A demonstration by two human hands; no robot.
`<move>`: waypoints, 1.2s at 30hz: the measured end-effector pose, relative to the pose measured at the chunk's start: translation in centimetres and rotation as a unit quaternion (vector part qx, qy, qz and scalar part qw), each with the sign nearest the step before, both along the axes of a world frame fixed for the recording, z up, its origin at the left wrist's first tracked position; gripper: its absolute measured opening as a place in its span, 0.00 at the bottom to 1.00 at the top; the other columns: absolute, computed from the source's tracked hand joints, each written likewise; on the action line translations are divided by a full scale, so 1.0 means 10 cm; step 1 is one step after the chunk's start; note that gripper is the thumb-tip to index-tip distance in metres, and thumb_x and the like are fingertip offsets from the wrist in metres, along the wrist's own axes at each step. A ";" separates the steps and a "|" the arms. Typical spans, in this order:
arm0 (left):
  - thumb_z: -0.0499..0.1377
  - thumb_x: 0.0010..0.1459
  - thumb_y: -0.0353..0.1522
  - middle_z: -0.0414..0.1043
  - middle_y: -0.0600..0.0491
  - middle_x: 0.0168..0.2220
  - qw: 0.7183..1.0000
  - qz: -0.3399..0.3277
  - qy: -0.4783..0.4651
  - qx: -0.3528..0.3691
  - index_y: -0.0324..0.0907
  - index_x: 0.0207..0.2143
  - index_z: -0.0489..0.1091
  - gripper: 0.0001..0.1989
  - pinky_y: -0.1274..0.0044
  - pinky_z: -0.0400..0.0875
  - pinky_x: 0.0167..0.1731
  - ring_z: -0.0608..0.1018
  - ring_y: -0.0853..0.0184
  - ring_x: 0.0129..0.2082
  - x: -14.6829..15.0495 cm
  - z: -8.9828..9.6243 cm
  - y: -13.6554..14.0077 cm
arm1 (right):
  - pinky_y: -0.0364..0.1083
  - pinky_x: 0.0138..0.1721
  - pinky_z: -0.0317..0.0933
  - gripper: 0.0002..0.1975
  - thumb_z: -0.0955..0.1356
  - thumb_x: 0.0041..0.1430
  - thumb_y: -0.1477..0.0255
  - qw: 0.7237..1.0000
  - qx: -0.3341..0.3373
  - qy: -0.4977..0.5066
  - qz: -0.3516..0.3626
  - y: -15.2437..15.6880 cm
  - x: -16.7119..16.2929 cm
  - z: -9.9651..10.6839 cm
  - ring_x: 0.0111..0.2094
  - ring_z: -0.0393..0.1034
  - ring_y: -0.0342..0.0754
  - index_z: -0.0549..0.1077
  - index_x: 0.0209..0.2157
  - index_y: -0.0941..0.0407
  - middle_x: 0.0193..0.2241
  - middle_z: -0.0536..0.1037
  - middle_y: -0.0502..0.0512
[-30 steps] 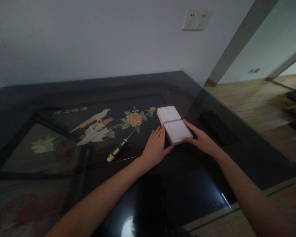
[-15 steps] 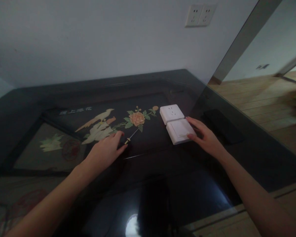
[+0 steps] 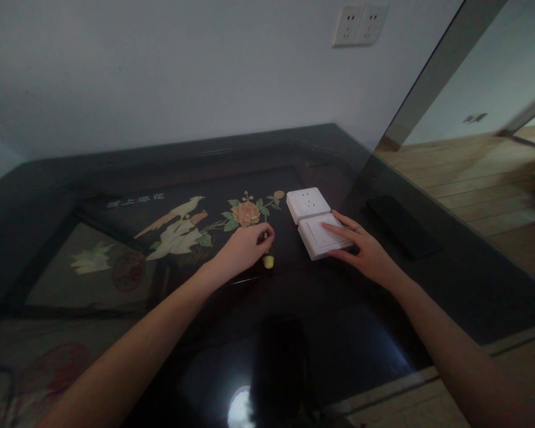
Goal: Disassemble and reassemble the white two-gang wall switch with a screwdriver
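Observation:
My left hand [image 3: 252, 242] is closed around a small screwdriver [image 3: 268, 261]. Its yellow handle end sticks out below my fingers, and a bit of the thin shaft shows above them. Just to the right lies a white wall switch [image 3: 314, 235] with a wide rocker plate, face up on the dark table. My right hand [image 3: 363, 246] grips the switch from its right side, one finger across the plate, the thumb at the near edge and other fingers at the far edge. A white socket box [image 3: 308, 203] touches the switch's far side.
The glossy dark table [image 3: 223, 368] has an inlaid bird and flower picture. A flat black object [image 3: 401, 226], maybe a phone, lies on the right. Double sockets [image 3: 359, 25] are on the wall behind. A wooden floor [image 3: 455, 172] lies beyond the right edge.
My left hand has picked the screwdriver up from the table and carried it right, towards the switch. My right hand has spread further over the switch plate.

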State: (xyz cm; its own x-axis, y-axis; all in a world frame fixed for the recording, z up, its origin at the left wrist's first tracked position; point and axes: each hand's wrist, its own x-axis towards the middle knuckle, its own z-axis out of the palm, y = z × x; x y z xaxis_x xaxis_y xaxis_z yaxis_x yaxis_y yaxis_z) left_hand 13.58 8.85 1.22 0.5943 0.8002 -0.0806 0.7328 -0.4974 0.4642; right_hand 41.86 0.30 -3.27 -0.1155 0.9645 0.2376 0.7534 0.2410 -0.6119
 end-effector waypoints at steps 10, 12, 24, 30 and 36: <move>0.58 0.66 0.37 0.74 0.47 0.47 1.000 0.008 0.030 0.002 0.39 0.49 0.70 0.14 0.66 0.77 0.43 0.78 0.63 0.42 0.60 -0.19 0.16 | 0.66 0.65 0.51 0.26 0.70 0.60 0.64 1.000 0.008 -0.020 -0.007 -0.01 0.00 -0.02 0.66 0.56 0.62 0.69 0.60 0.47 0.68 0.58 0.59; 0.58 0.66 0.37 0.73 0.47 0.48 0.999 0.016 0.043 0.004 0.39 0.50 0.69 0.15 0.65 0.77 0.43 0.78 0.62 0.43 0.62 -0.19 0.16 | 0.65 0.65 0.52 0.26 0.70 0.60 0.65 1.000 0.007 -0.022 -0.007 -0.02 -0.01 -0.01 0.66 0.56 0.62 0.69 0.60 0.47 0.68 0.58 0.59; 0.58 0.66 0.38 0.74 0.48 0.47 0.999 0.006 0.047 0.009 0.39 0.50 0.70 0.15 0.66 0.77 0.42 0.78 0.63 0.42 0.61 -0.20 0.17 | 0.65 0.65 0.52 0.27 0.70 0.60 0.65 1.000 0.009 -0.026 -0.009 -0.02 -0.01 -0.03 0.67 0.55 0.61 0.68 0.61 0.48 0.68 0.58 0.59; 0.57 0.66 0.38 0.74 0.49 0.44 1.000 -0.006 0.021 0.004 0.38 0.49 0.70 0.14 0.67 0.77 0.40 0.79 0.64 0.39 0.57 -0.23 0.19 | 0.65 0.65 0.52 0.26 0.70 0.61 0.65 0.999 0.009 -0.029 -0.010 -0.02 -0.02 -0.02 0.67 0.56 0.60 0.68 0.61 0.48 0.68 0.57 0.61; 0.53 0.68 0.37 0.77 0.51 0.37 1.000 -0.010 0.001 0.010 0.42 0.46 0.71 0.11 0.70 0.74 0.36 0.79 0.64 0.34 0.55 -0.21 0.17 | 0.66 0.64 0.53 0.26 0.69 0.61 0.65 0.999 0.010 -0.033 -0.011 -0.02 -0.02 -0.01 0.66 0.57 0.62 0.69 0.60 0.49 0.67 0.58 0.62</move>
State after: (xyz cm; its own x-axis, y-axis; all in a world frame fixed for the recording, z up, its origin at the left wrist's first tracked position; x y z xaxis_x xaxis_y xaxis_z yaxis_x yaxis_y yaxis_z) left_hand 19.05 10.54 -0.87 0.6097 0.7899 -0.0654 0.7238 -0.5212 0.4522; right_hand 41.62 0.11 -3.39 -0.1106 0.9621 0.2493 0.7977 0.2355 -0.5552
